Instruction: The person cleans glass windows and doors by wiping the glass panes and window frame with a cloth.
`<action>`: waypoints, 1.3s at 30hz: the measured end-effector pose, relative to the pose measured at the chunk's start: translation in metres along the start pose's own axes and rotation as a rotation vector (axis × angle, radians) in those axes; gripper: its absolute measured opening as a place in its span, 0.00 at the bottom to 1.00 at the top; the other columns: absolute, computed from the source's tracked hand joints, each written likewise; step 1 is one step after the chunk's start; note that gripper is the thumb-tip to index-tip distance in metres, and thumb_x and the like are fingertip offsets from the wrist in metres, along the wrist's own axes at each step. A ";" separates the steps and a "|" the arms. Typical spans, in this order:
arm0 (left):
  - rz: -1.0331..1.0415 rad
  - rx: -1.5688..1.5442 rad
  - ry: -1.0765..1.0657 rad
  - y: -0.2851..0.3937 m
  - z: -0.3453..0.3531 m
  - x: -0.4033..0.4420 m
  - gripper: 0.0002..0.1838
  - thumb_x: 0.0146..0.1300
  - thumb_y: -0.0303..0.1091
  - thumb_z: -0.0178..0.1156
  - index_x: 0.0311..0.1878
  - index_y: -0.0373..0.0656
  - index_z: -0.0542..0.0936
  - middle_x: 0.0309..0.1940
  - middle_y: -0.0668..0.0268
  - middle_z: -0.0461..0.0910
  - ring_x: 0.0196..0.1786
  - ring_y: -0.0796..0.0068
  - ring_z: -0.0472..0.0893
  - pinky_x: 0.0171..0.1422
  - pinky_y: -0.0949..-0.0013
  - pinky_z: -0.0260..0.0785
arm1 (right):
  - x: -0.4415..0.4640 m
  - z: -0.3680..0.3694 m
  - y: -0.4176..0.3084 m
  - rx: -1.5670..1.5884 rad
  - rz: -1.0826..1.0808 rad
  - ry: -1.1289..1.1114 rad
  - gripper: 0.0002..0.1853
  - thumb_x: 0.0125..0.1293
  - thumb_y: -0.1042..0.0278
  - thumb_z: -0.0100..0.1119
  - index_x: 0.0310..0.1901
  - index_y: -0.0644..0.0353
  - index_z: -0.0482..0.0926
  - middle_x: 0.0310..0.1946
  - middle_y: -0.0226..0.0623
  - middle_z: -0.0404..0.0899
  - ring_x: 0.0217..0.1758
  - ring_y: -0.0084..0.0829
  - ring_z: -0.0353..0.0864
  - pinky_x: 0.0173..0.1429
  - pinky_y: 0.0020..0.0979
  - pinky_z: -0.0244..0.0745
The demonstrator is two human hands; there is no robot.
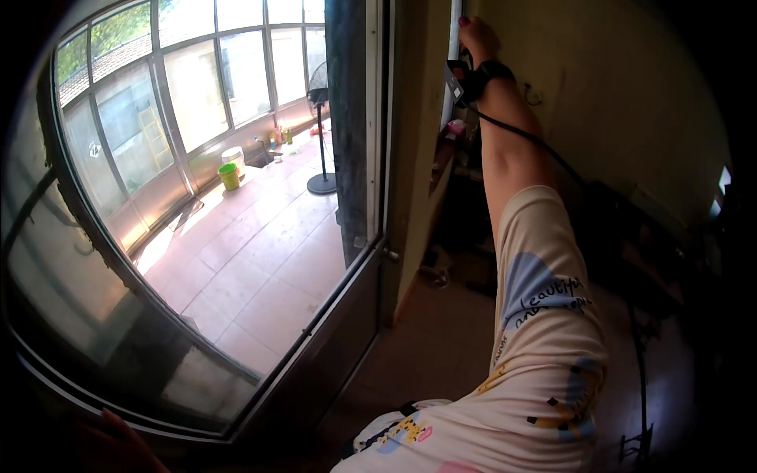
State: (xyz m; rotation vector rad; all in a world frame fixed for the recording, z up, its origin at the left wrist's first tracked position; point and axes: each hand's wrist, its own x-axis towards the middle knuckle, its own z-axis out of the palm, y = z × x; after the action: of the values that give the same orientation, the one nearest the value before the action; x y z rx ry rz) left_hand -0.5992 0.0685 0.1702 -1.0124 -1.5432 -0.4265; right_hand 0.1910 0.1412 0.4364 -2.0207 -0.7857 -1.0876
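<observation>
My right hand point(479, 39) is raised at arm's length near the top of the view. Its fingers are curled in beside a narrow pale vertical strip point(455, 43); what they hold, if anything, is hard to make out. A black strap with a small box-like device point(465, 83) sits on that wrist, and a cable runs from it. At the bottom left, my left hand point(122, 441) shows dimly, close to the lower frame of a glazed metal door point(307, 335). Shadow hides most of its fingers.
Through the glass are a tiled floor point(264, 244), a standing fan point(319, 142), a green bucket point(229, 177) and several bottles by the window wall. Dark furniture point(631, 236) stands to the right. A door knob point(391, 255) juts from the door's edge.
</observation>
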 end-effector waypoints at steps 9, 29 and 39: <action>-0.099 -0.645 0.249 0.040 0.082 -0.018 0.38 0.67 0.54 0.49 0.70 0.35 0.56 0.69 0.46 0.55 0.69 0.45 0.59 0.70 0.47 0.52 | -0.002 0.054 0.001 0.308 -0.107 -0.190 0.21 0.65 0.48 0.47 0.39 0.58 0.80 0.28 0.41 0.82 0.36 0.43 0.82 0.41 0.44 0.74; -0.013 -0.480 0.235 -0.002 0.096 -0.028 0.32 0.68 0.47 0.52 0.66 0.31 0.62 0.65 0.45 0.63 0.65 0.46 0.65 0.69 0.52 0.57 | -0.005 0.011 -0.014 0.189 0.085 -0.221 0.25 0.65 0.43 0.46 0.47 0.56 0.79 0.42 0.46 0.82 0.47 0.48 0.80 0.49 0.47 0.72; 0.022 -0.430 0.279 -0.014 0.090 -0.027 0.31 0.69 0.44 0.52 0.68 0.32 0.60 0.67 0.47 0.62 0.67 0.51 0.65 0.70 0.56 0.58 | -0.036 0.020 -0.011 0.133 -0.010 0.014 0.24 0.63 0.41 0.45 0.51 0.47 0.79 0.40 0.41 0.83 0.46 0.47 0.81 0.48 0.44 0.73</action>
State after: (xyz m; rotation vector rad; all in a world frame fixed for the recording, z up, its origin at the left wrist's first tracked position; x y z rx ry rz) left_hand -0.6674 0.1185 0.1264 -1.2364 -1.2119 -0.8716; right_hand 0.1746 0.1567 0.4006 -1.8983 -0.8394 -1.0265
